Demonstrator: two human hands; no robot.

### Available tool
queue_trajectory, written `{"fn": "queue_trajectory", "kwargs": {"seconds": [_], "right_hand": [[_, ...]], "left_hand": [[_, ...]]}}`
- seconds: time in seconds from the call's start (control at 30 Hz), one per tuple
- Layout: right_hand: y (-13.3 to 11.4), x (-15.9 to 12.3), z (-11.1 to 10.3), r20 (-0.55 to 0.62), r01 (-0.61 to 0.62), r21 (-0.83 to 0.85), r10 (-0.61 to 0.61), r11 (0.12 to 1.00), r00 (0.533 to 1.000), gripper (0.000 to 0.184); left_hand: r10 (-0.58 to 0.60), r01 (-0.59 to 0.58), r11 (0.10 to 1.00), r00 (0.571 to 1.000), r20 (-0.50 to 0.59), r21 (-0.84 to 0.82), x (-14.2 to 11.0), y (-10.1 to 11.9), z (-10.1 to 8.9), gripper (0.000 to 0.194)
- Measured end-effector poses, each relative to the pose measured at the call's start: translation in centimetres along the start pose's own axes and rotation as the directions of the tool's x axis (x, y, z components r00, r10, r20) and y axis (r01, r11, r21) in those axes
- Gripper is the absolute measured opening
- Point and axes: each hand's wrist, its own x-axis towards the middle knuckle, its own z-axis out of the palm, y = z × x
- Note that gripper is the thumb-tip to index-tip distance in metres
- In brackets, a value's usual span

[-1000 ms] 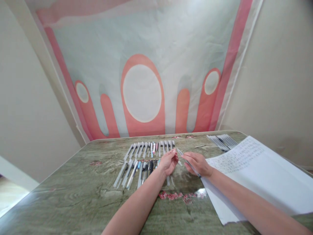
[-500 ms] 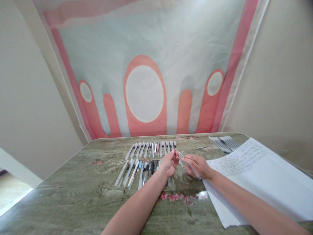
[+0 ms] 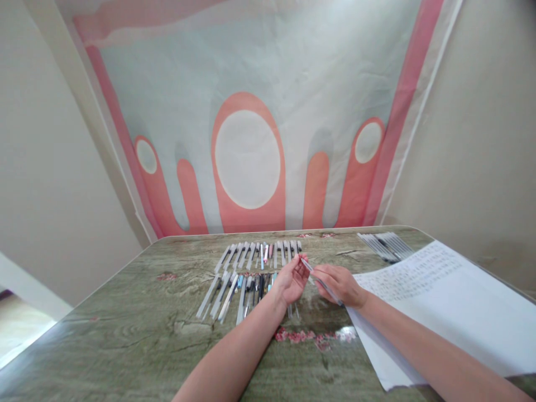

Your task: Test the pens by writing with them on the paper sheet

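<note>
A slim, clear-bodied pen (image 3: 308, 264) slants between my two hands above the table. My right hand (image 3: 338, 283) is closed around its body, and the lower end sticks out below the palm. At the upper end, my left hand (image 3: 292, 282) pinches with thumb and fingertips, the palm turned partly up. Whether a small part sits in that pinch is too small to tell. Beside and behind my left wrist lies a front row of pens (image 3: 228, 295), partly covered by the hand. Farther back is a second row of pens (image 3: 247, 255).
To the right, sheets of paper (image 3: 439, 312) with handwriting at the top lie under my right forearm. Behind them is a bundle of clear pens (image 3: 387, 245). The wood-patterned table (image 3: 125, 335) ends at a wall with a pink-and-grey hanging (image 3: 247, 156).
The pen's upper end has come closer to my left fingertips and its lower end sticks out less below my right hand. My left hand has turned slightly and its fingers have loosened a little.
</note>
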Motion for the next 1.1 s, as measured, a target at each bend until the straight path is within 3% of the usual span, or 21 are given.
{"fn": "queue_trajectory", "kwargs": {"seconds": [0.3,0.53,1.1], "right_hand": [[0.03,-0.11,0.06,0.009,0.009,0.001,-0.009,1.0,1.0,0.032],[-0.03,0.07,-0.05,0.011,0.008,0.0,-0.008,1.0,1.0,0.03],[-0.09,0.09,-0.09,-0.001,-0.005,0.006,0.005,1.0,1.0,0.03]], "left_hand": [[0.008,-0.007,1.0,0.999,-0.05,0.01,-0.4,0.0,0.57,0.009],[0.004,-0.004,1.0,1.0,0.006,-0.022,-0.09,-0.08,0.07,0.009],[0.02,-0.019,0.999,0.999,-0.025,0.042,-0.25,-0.08,0.28,0.009]]}}
